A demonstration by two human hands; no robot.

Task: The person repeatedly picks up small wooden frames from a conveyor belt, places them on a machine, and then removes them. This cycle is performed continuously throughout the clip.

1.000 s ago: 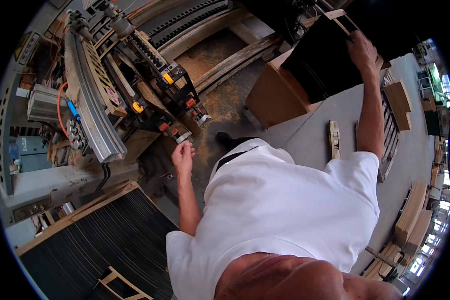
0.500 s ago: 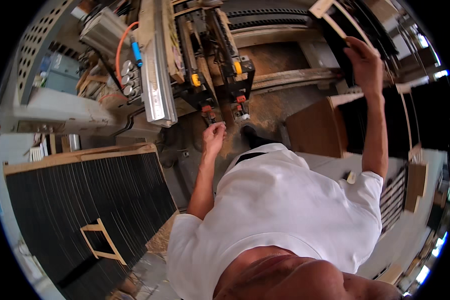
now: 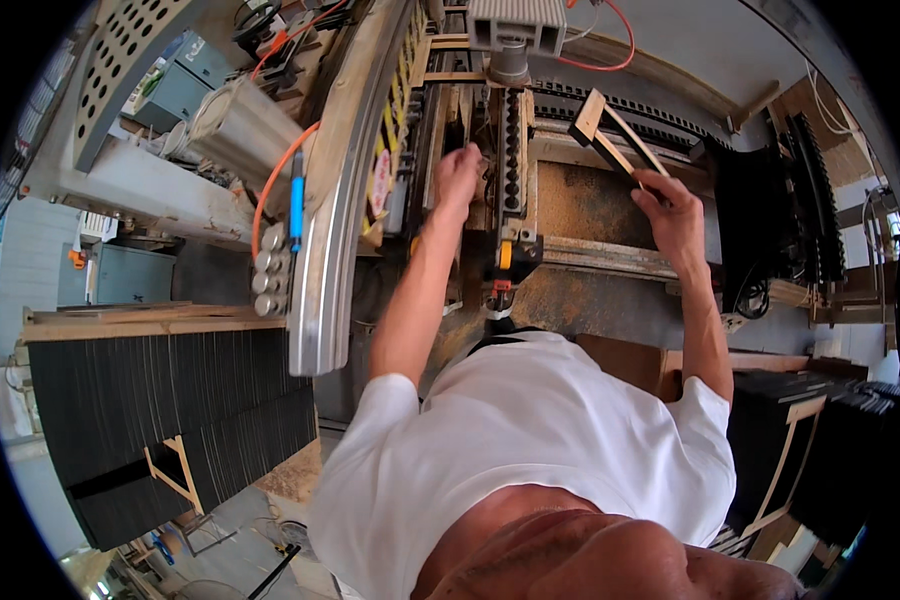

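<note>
My right hand (image 3: 673,212) pinches one end of a narrow wooden frame (image 3: 589,116). The frame has pale faces and dark inner edges, and hangs tilted over the right part of a machine bed. Reaching farther forward, my left hand (image 3: 454,182) is closed beside the machine's black chain rail (image 3: 511,150). Its fingertips are partly hidden, and I cannot make out whether they hold anything. Beyond that hand, pale wooden pieces (image 3: 454,77) lie across the rails, under a grey motor-like unit (image 3: 516,25).
A metal beam (image 3: 322,290) with a striped warning strip runs along my left arm. Stacked black-faced panels (image 3: 170,390) stand at left, bearing a small frame (image 3: 177,475). More dark panels (image 3: 770,430) are at right. Sawdust covers the floor (image 3: 595,305) under the machine.
My right hand has brought the wooden frame from the far right in over the machine. My left hand has reached forward between the rails. The view has turned toward the right.
</note>
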